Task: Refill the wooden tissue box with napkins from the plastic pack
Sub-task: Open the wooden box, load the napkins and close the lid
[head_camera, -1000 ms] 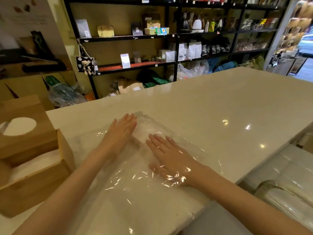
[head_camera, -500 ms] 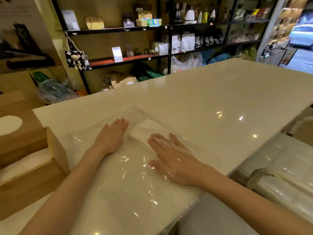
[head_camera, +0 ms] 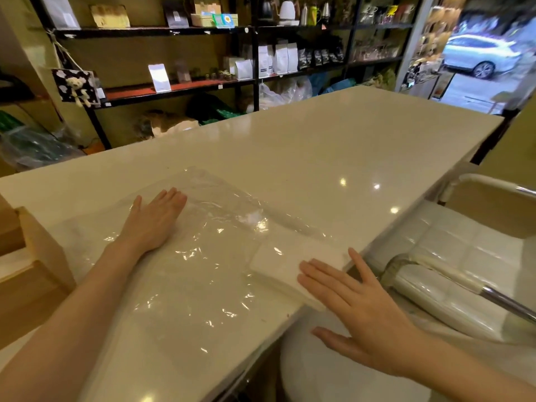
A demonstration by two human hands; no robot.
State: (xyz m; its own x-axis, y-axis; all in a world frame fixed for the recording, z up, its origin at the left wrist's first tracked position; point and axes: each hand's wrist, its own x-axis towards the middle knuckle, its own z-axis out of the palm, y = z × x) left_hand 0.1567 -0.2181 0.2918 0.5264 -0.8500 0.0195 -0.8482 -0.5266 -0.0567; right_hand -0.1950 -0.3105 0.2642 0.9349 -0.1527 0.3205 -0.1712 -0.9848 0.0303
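Observation:
A clear plastic pack (head_camera: pixel 185 274) lies flat and crinkled on the white counter (head_camera: pixel 333 146). My left hand (head_camera: pixel 153 219) presses palm-down on its far left part, fingers together. A white stack of napkins (head_camera: pixel 284 265) sticks out of the pack's right end at the counter's near edge. My right hand (head_camera: pixel 359 311) lies flat with fingers spread, fingertips on the napkins, palm past the edge. The wooden tissue box (head_camera: pixel 32 274) stands at the far left, cut off by the frame, white napkins showing in its open side.
A white padded chair (head_camera: pixel 452 262) with chrome armrests stands right of the counter, just beyond my right hand. Black shelves (head_camera: pixel 179 88) with bags and boxes run behind the counter. Plastic bags lie on the floor at the back left.
My right hand has slid right and toward me, off the pack's middle to the counter edge, and the napkin stack now shows outside the plastic. The view has turned right; my left hand stays pressing.

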